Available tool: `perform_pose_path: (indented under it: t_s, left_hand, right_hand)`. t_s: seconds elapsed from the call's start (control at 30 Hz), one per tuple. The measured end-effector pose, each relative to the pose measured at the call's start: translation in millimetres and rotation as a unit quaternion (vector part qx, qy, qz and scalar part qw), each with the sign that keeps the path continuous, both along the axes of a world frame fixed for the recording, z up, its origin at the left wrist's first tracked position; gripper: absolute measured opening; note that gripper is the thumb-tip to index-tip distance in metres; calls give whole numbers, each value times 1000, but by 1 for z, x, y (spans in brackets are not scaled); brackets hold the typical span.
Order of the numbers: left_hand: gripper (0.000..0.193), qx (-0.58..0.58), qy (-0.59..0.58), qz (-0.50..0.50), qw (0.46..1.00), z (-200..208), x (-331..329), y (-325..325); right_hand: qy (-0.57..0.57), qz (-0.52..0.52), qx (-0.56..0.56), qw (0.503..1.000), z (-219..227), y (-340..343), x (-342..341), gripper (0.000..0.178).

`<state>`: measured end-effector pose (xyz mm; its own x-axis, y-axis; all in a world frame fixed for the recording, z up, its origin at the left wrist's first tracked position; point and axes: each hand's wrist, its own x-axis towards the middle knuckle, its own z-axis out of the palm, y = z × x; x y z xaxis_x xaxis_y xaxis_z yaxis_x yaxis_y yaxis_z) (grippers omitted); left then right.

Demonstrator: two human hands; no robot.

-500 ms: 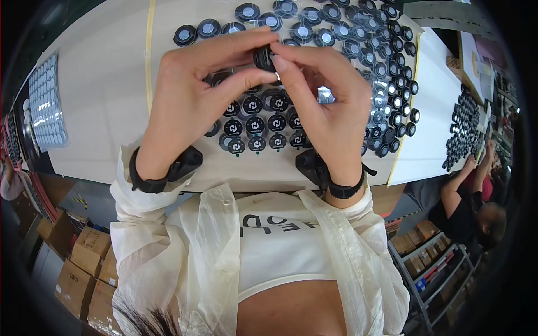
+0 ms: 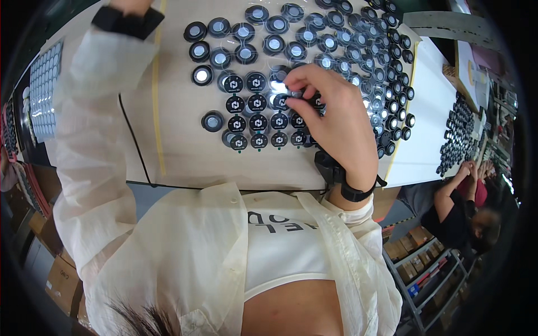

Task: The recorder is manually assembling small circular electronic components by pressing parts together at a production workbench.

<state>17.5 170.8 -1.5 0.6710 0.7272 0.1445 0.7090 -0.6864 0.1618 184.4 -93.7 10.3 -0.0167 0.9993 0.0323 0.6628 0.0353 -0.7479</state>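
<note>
My right hand (image 2: 336, 106) hovers over the right part of a grid of round black labels (image 2: 258, 123) with white marks. Its thumb and index finger are apart, with nothing visible between them. Black round parts (image 2: 221, 57) with pale centres lie beyond and around the labels, nearest to that hand. My left hand (image 2: 130, 4) is at the top left edge, where only its wrist end shows. Its fingers are out of the picture, so whatever it touches or holds is hidden. Both wrists wear black straps.
Many more black round parts (image 2: 392, 89) crowd the right side, some under clear film. A clear-wrapped sheet of pale discs (image 2: 45, 92) lies far left. Yellow tape (image 2: 157, 95) crosses the table. A person (image 2: 459, 213) works at right; cardboard boxes (image 2: 64, 283) stand lower left.
Both hands were together holding a black round part. They have separated: my left arm has swung far out to the upper left, while my right hand has come down nearer the labels.
</note>
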Motion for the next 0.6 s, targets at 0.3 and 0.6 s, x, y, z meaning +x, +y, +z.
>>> perform_pose_path:
  t_s: [0.3,0.6]
  left_hand:
    - [89,-165,-95,-113,975,-13,-23,-210]
    - [95,-139,-61,-95,984,-28,-22,-215]
  right_hand:
    - [25,-6,-111,993,-5,6,2,21]
    - [-42,3,-52,998,5,-3,-6,13]
